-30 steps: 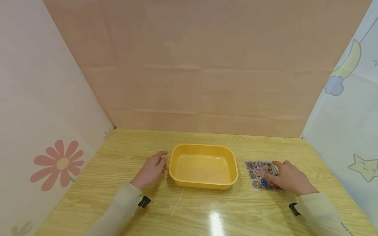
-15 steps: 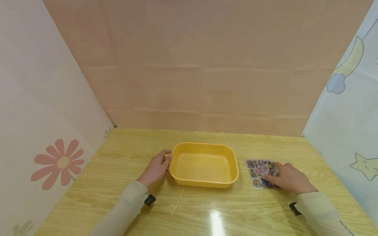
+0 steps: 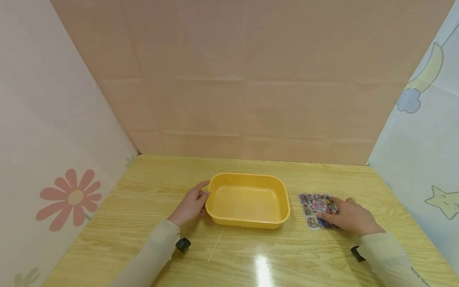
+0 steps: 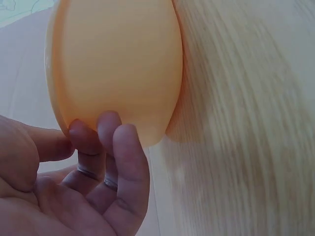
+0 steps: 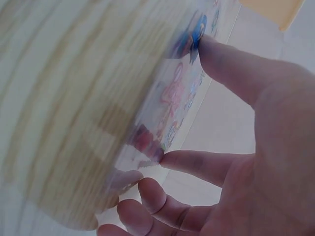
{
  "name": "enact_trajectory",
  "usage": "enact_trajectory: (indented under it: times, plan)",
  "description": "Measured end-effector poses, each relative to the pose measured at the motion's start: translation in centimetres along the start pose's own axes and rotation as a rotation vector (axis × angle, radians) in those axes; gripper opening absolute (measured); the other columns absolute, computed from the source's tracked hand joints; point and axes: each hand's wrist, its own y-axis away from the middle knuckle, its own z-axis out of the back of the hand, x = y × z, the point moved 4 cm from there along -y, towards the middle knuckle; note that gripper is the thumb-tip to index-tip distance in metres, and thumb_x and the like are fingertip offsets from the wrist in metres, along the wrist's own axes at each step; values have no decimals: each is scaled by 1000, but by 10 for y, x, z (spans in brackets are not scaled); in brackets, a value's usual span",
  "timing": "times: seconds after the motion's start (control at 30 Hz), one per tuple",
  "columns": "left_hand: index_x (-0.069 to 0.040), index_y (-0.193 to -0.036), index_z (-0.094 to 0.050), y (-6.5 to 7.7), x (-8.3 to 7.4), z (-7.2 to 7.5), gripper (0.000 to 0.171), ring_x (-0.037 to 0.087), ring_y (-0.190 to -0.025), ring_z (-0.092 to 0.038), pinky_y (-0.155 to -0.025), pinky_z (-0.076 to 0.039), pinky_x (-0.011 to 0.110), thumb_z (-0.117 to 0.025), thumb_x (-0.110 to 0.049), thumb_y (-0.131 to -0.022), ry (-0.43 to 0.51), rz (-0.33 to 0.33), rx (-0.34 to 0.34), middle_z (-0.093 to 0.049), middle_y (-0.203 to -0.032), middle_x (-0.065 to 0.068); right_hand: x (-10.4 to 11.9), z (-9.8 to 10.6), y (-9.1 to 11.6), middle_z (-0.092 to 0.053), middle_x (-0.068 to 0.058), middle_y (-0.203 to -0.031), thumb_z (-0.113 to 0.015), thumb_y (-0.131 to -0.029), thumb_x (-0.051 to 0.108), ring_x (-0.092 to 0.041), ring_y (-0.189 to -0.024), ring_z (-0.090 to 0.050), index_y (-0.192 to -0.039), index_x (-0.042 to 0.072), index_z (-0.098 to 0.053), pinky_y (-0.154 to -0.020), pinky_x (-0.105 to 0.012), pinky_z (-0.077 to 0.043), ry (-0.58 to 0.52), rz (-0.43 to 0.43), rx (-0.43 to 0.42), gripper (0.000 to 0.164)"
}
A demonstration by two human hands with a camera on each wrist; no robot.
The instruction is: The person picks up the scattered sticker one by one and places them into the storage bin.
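My left hand (image 3: 190, 206) is at the left end of a yellow plastic basin (image 3: 247, 225). In the left wrist view its bent fingertips (image 4: 127, 140) lie against the basin's outer wall (image 4: 118, 59), and the thumb meets the rim beside the index finger. On the right, a flat sheet of small colourful cartoon stickers (image 3: 315, 205) lies on the table, partly covered by my right hand (image 3: 353, 217). The right wrist view shows that hand's thumb and index fingertip spread apart on the glossy sheet (image 5: 172, 93), with the other fingers bent near its edge.
The basin and sheet share a light wood-grain table (image 3: 229, 255) with a gap between them. A tan paper wall (image 3: 244, 79) rises behind; a flower-printed panel (image 3: 36, 119) flanks the left and a moon-and-star panel (image 3: 437, 143) the right.
My left hand has moved right and forward from beside the basin to its left rim. The right hand stays on the sticker sheet, almost unmoved.
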Motion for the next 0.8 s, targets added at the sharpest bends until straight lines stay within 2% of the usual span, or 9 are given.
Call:
enact_trajectory:
  times: [0.27,0.63,0.8]
  plan:
    - [-9,-155,-34,0,0,1,50,21,-60,-52,-56,-47,33,-48,-15,-107,26,27,17,-58,-83,12,-1,-1,0,-53,-39,-110,-58,-86,74,-42,-88,-60,-141,-15,-44,-58,-53,-50,-5,-4,-9,105]
    - [-10,-155,-33,0,0,2,50,21,-59,-50,-55,-44,32,-48,-16,-107,49,25,37,-59,-83,14,-3,-2,-1,-53,-39,-108,-58,-85,75,-37,-81,-61,-142,-12,-45,-54,-50,-49,-11,-16,-35,105]
    - [-10,-156,-33,1,-1,1,51,21,-59,-49,-55,-44,32,-47,-18,-108,67,28,50,-58,-82,13,-3,-3,0,-55,-34,-104,-58,-85,75,-29,-73,-58,-143,-10,-45,-51,-44,-46,-16,-28,-36,104]
